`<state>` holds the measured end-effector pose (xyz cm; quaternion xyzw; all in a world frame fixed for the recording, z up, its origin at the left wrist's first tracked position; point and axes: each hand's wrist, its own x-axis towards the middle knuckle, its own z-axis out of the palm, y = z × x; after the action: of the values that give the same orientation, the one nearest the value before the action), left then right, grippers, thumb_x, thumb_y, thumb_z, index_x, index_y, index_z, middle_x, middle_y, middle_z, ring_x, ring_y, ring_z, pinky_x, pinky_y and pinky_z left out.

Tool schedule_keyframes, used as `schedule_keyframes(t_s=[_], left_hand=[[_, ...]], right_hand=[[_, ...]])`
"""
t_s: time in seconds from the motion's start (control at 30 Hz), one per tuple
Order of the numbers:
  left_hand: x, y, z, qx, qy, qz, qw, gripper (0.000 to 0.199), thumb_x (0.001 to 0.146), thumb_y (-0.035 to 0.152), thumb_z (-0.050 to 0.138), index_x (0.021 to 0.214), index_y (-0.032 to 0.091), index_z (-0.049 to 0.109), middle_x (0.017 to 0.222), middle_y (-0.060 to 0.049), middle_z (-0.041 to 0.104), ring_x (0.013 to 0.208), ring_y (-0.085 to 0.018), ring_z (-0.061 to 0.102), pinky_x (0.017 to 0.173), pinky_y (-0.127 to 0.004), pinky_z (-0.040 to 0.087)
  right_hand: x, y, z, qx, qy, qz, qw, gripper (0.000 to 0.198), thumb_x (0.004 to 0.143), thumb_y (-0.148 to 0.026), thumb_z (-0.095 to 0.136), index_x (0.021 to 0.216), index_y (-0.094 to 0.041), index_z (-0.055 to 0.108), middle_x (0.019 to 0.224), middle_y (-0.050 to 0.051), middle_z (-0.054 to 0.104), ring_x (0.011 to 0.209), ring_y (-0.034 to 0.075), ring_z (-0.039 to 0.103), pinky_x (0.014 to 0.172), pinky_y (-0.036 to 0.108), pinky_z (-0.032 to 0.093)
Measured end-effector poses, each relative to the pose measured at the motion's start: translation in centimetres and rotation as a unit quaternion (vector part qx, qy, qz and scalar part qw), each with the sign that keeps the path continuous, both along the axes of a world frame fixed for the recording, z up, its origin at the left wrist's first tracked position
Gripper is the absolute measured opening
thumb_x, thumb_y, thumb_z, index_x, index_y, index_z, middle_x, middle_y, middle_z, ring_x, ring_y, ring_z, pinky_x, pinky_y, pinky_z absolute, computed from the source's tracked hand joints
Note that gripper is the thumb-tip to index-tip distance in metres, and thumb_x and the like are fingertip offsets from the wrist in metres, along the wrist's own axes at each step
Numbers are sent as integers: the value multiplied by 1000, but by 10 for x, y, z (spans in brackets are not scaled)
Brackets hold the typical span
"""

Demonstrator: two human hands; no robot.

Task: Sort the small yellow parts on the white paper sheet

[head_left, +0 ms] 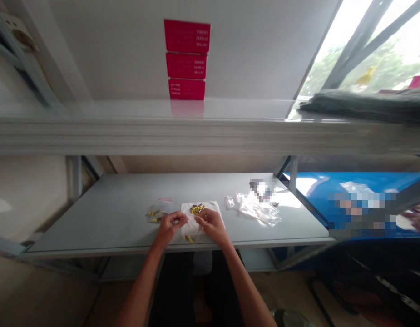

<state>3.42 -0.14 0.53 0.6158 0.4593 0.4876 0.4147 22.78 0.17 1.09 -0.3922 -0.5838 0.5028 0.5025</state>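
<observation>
My left hand (171, 223) is closed in a pinch over the left edge of a white cloth (210, 205). Facing it a short way off, my right hand (211, 222) has its thumb and fingers drawn together over the cloth. Whatever is between the fingertips of either hand is too small to make out. Just beyond my right fingers lies a pile of small yellow and dark pieces (197, 209). A few more yellow pieces (188, 238) sit at the cloth's near edge. Left of my left hand lies a clear plastic bag (165, 206) with similar pieces in it.
Clear plastic bags (259, 211) lie in a heap on the grey table (121, 204), to the right. Three red boxes (186, 66) are stacked on the shelf (135, 136) above. At far right, another person's hand (419, 219) is by a blue table (318, 204).
</observation>
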Motion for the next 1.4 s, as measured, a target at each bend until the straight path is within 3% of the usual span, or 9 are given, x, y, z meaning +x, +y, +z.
schedule_keyframes(t_s=[0.17,0.27,0.5,0.73,0.9,1.03,1.4], left_hand=[[0,1,-2,-8,-6,17,1000,28,78,46,71,74,18,72,77,-4,70,77,-20,63,72,-28,50],[0,2,-5,-6,-11,38,999,25,75,44,75,79,19,74,82,-5,73,81,-22,65,76,-29,52],[0,1,-5,4,-3,33,999,23,77,42,74,79,20,74,82,-4,73,79,-20,66,75,-28,51],[11,-6,8,12,-15,50,999,23,79,41,72,75,19,73,77,-3,72,75,-19,64,72,-27,49],[21,-9,3,-2,-63,55,996,23,79,42,72,77,18,71,77,-3,71,72,-18,63,68,-25,49],[22,-10,-7,-21,-100,49,994,24,78,42,74,81,18,71,75,-2,70,69,-15,62,66,-23,47],[21,-11,-13,-44,-46,57,996,31,77,47,75,84,16,74,77,-5,74,69,-17,65,64,-24,48]], right_hand=[[-9,2,-11,-34,28,-7,999,39,76,-53,75,92,-18,68,64,-2,60,48,10,50,42,20,42],[-9,2,-12,-52,27,-3,998,39,77,-55,74,85,-17,69,63,-2,59,50,10,48,43,20,40],[-9,-3,-11,52,-30,-32,998,35,84,-52,68,75,-18,66,62,-1,56,54,11,46,49,22,36],[-8,-9,-7,80,-64,-39,994,32,89,-49,64,81,-18,66,66,0,59,57,13,49,52,23,37],[-6,-11,-7,106,-59,-65,991,29,91,-46,62,82,-18,67,75,3,65,65,15,56,59,25,44],[-7,-11,-12,113,-69,-70,989,28,90,-43,64,82,-17,69,75,3,66,66,15,56,61,25,45],[-7,-8,-23,83,-67,-75,991,30,89,-46,65,84,-17,71,77,5,69,65,16,58,60,26,45]])
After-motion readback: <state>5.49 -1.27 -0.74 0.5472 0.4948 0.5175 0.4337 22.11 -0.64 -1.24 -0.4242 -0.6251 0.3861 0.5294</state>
